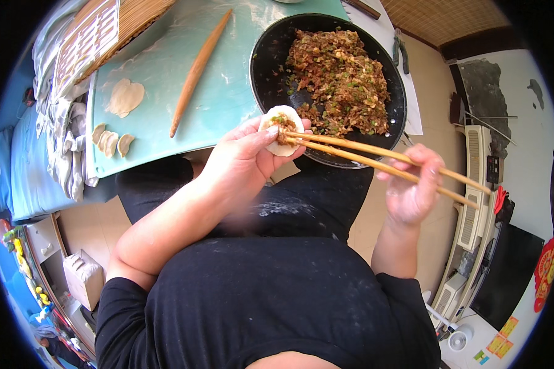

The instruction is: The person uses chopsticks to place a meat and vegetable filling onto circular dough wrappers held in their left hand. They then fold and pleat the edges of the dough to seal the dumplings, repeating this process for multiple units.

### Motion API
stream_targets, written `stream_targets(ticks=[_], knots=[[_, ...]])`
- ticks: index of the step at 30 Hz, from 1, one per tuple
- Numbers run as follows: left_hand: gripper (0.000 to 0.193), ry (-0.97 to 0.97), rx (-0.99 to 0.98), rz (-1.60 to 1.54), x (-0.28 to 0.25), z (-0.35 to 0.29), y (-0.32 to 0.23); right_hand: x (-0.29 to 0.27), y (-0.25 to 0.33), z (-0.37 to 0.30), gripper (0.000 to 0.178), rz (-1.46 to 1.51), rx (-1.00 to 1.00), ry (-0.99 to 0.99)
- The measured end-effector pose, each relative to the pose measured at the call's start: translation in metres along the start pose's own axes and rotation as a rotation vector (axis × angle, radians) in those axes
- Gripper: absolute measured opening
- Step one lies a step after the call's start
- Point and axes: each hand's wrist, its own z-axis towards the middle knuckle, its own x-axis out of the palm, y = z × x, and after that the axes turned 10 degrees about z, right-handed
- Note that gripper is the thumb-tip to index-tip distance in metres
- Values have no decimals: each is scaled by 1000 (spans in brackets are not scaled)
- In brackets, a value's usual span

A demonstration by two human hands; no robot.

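My left hand (247, 146) holds a round dumpling wrapper (288, 117) just off the near side of the pan. A small heap of brown filling with green bits lies in the wrapper's middle. My right hand (415, 181) grips a pair of wooden chopsticks (378, 161), whose tips touch the filling in the wrapper. Behind the wrapper sits a black pan (266, 80), heaped with chopped filling (345, 77) mostly toward its right side.
A floured teal board (160, 132) covers the table. On it lie a wooden rolling pin (200, 74), flat wrappers (126, 97) and several folded dumplings (111, 141). A woven tray (129, 31) and a striped cloth (74, 150) are at the left; pliers (401, 52) lie right of the pan.
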Motion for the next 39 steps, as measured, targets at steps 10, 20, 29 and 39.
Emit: stream_targets(ticks=[10,20,29,39], knots=[[50,100,-78,-71,3,-8,-2,-10,-11,9,36,270,207,-118],[54,165,-121,-153,-2,-9,-1,-17,-11,17,35,268,344,-139],[57,147,-140,-97,-1,-10,1,-16,-10,22,36,247,269,42],[59,124,-132,-65,-1,-15,1,-13,-15,21,34,318,297,-109]])
